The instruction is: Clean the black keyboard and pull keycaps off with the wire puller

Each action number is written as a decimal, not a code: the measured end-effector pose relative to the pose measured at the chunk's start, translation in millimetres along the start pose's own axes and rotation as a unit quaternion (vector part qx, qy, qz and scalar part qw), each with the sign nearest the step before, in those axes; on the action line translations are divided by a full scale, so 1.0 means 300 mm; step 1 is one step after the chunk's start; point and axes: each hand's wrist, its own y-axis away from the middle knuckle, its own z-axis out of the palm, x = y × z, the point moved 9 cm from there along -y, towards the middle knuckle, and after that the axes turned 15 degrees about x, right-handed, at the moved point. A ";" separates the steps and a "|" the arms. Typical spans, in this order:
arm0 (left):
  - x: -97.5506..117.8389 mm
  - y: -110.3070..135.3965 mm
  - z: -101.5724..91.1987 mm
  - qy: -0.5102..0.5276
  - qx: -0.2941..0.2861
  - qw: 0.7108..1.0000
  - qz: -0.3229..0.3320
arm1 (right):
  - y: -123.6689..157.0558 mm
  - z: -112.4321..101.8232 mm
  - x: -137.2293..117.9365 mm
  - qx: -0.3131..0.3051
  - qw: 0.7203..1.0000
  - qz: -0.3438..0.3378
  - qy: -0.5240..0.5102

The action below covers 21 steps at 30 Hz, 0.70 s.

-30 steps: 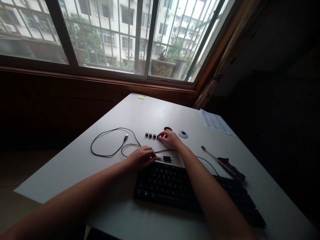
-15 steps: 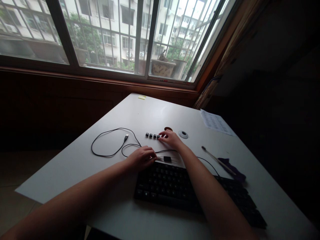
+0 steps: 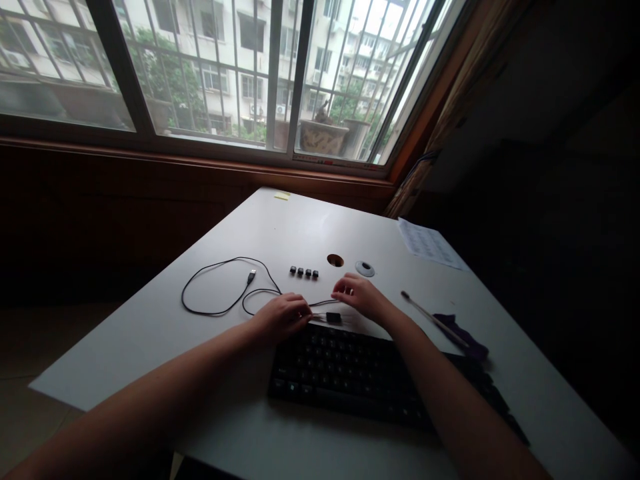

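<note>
Two bare forearms reach forward from the bottom edge over a white bench point(image 3: 150, 333) in dim light. Nearest lies a black keyboard point(image 3: 345, 373), angled a little to the right, with the right forearm crossing above its right half. At the keyboard's far edge the left hand point(image 3: 280, 317) rests palm down, fingers curled onto thin wires there; its grip is hidden under the knuckles, so whether it pinches anything cannot be told. Just right of it a small black block point(image 3: 333, 317) sits on the bench, touching those wires. The right hand point(image 3: 363, 300) hovers just beyond the block, grip half open, fingers bent toward it, with nothing showing in it. Right of the hands, a thin stick point(image 3: 430, 319) lies slanted, its near end by a purple cloth point(image 3: 463, 337). Left of the hands, a black cable point(image 3: 210, 308) loops across the bench and ends in a USB plug point(image 3: 251, 273). Farther out, four keycaps point(image 3: 304, 272) stand in a neat row, apart from both hands. Beside them to the right are a round hole point(image 3: 335, 260) in the bench and a pale disc point(image 3: 365, 269). A printed sheet point(image 3: 427, 243) lies at the far right, a yellow note point(image 3: 282, 195) at the far edge. Beyond, a barred window point(image 3: 225, 67) shows a plant pot point(image 3: 323, 137) and apartment blocks
</note>
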 end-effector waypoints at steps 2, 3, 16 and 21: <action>0.002 -0.001 -0.002 0.001 0.000 1.000 0.001 | 0.058 -0.006 -0.028 -0.035 0.999 -0.005 0.007; 0.002 -0.001 -0.003 0.000 0.000 1.000 0.001 | 0.082 -0.007 -0.040 -0.046 0.999 -0.010 0.014; 0.010 0.003 -0.004 0.000 -0.017 1.000 0.018 | 0.166 -0.026 -0.047 -0.036 0.996 0.031 0.080; 0.074 0.026 0.015 0.030 -0.074 0.992 0.101 | 0.193 -0.161 -0.048 0.105 0.985 0.127 -0.046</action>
